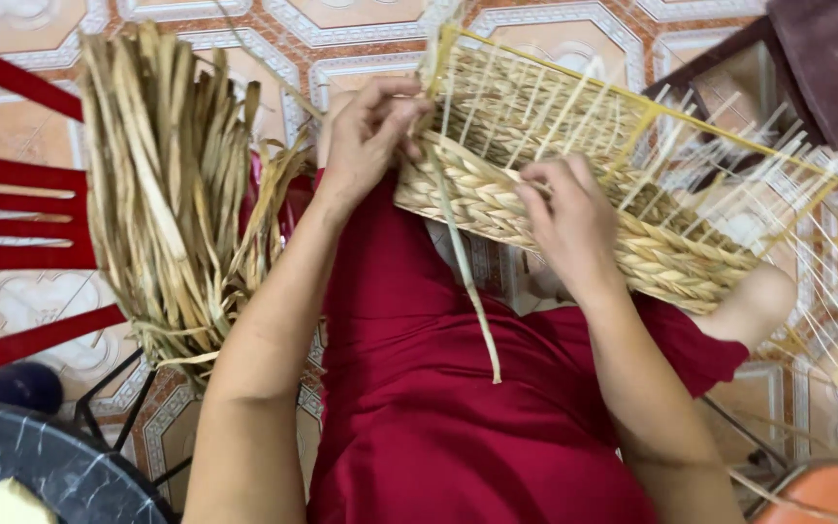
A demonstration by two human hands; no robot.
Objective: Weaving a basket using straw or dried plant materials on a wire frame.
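Note:
A half-woven straw basket point(535, 194) rests tilted on my lap, its braided band toward me and thin pale uprights fanning out to the right. My left hand point(372, 126) pinches a long dry straw strand point(463, 262) at the basket's near-left corner; the strand hangs down over my red clothing. My right hand point(574, 228) presses on the braided band, fingers curled into the weave.
A thick bundle of dry straw point(172, 184) hangs beside a red chair point(21, 243) on the left. Patterned floor tiles point(341, 39) lie below. A dark round tabletop point(41, 471) is at bottom left, dark furniture point(817, 58) at top right, an orange object point(821, 495) at bottom right.

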